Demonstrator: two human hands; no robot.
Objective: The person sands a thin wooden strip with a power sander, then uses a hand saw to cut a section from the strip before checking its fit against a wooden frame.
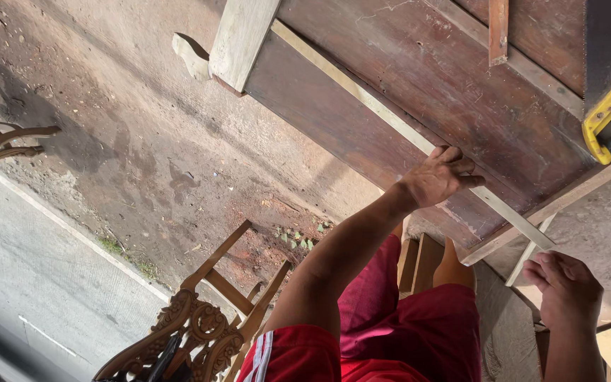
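A long, thin pale wooden strip (362,95) lies diagonally across a dark, worn wooden panel (419,64). My left hand (438,177) presses down on the strip near its lower end, fingers curled over it. My right hand (566,291) is lower right, just past the panel's edge, with its fingers curled. Its fingertips touch the lower end of a second, short pale strip (530,252). Whether they grip that strip is unclear. I wear red shorts (404,332), seen below the hands.
A hand saw with a yellow handle (606,113) rests on the panel's right end. A pale plank (242,35) crosses the panel's far end. A carved wooden chair frame (199,325) stands at lower left on dirt ground (129,141), beside a concrete road (30,269).
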